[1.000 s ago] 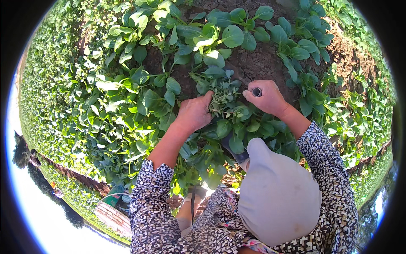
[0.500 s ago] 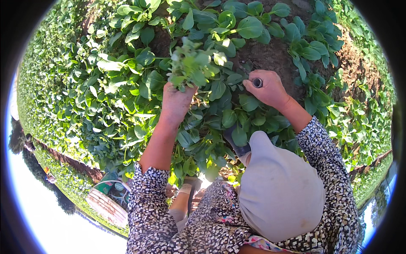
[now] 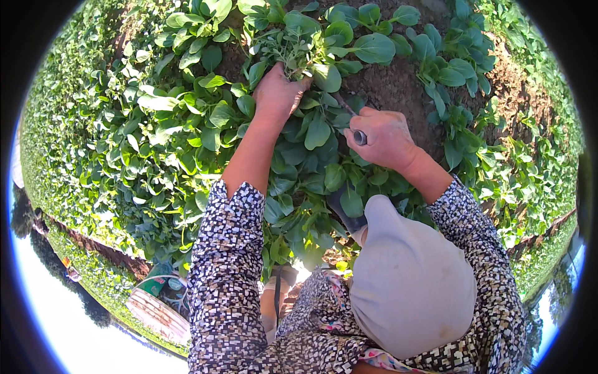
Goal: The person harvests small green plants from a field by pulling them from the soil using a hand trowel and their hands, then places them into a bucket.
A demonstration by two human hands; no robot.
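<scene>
My left hand (image 3: 278, 95) is closed around a bunch of small-leaved green weeds (image 3: 281, 51), held low among broad-leaved plants. My right hand (image 3: 381, 138) grips a tool with a round handle (image 3: 359, 138). A thin dark metal shaft (image 3: 343, 103) runs from that fist up and left into the foliage. Leaves hide the far end of the tool, so I cannot tell its kind. Between and beyond both hands grow leafy green vegetable plants (image 3: 375, 48) with large rounded leaves.
Brown soil (image 3: 398, 84) shows between the plants ahead of my right hand. Dense greenery (image 3: 93, 131) spreads on the left. A pale bucket (image 3: 159, 315) with a hoop handle stands at the lower left. My shoe (image 3: 346, 210) is among the leaves.
My left hand has moved forward and slightly right, bringing the weeds down among the plants. My right hand has shifted slightly left and down, and the tool's shaft now shows.
</scene>
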